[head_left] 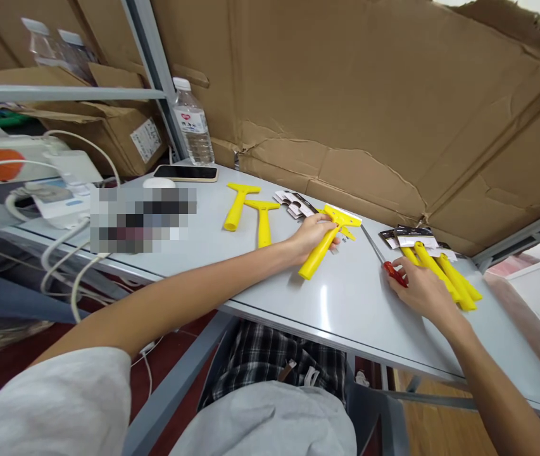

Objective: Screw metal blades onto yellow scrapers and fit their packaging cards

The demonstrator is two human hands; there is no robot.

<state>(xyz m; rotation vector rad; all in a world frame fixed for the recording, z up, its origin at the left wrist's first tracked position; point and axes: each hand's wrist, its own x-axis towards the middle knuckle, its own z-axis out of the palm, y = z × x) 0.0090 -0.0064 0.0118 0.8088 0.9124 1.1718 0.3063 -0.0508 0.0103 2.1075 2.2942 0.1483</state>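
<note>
My left hand [314,238] is closed around the head end of a yellow plastic scraper [318,255], whose thick handle slants down toward me above the table. In my right hand [422,290] is a screwdriver [394,273] with a red handle; its long shaft points up and left, the tip close to the scraper's head. Another yellow piece shows partly behind the held scraper. Two more yellow scrapers, one farther back [236,209] and one nearer [263,226], lie left of my left hand. Black-and-white cards [293,204] lie behind that hand.
Several yellow scrapers with cards [450,278] are grouped at the right of the grey table [270,294]. A water bottle [194,126] and a phone [187,173] sit at the back left. White cables [58,253] hang over the left edge. Cardboard [345,95] walls the back.
</note>
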